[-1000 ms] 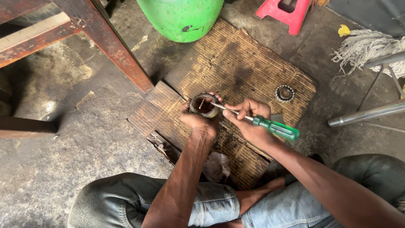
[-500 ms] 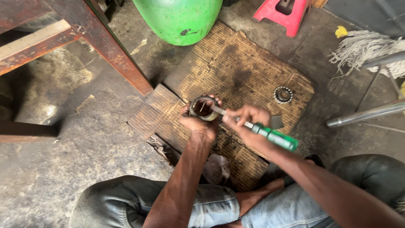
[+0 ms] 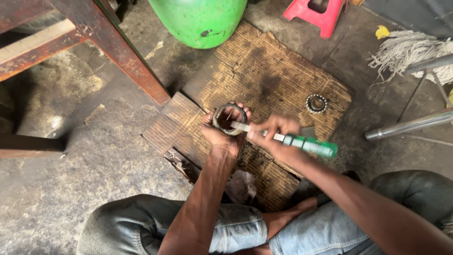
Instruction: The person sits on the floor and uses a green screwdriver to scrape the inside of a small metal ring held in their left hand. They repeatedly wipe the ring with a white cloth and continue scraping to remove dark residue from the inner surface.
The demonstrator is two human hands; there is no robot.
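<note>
My left hand (image 3: 221,134) grips a dirty metal ring-shaped part (image 3: 229,118) with a dark hollow middle, held just above a worn sheet of cardboard (image 3: 264,75). My right hand (image 3: 276,134) holds a screwdriver (image 3: 302,143) with a green handle. Its flat metal blade points left and its tip lies at the ring's near edge. A small round bearing (image 3: 316,103) lies on the cardboard to the right of both hands.
A green drum (image 3: 200,21) stands at the top, a red plastic stool (image 3: 321,14) beside it. A rusty metal frame leg (image 3: 118,52) slants at the left. A metal pipe (image 3: 408,126) and a mop head (image 3: 410,52) lie at right. My jeans-clad knees (image 3: 155,226) fill the bottom.
The screwdriver blade has drawn back from inside the ring to its near edge, and the handle has levelled out. The left hand has kept the ring almost still.
</note>
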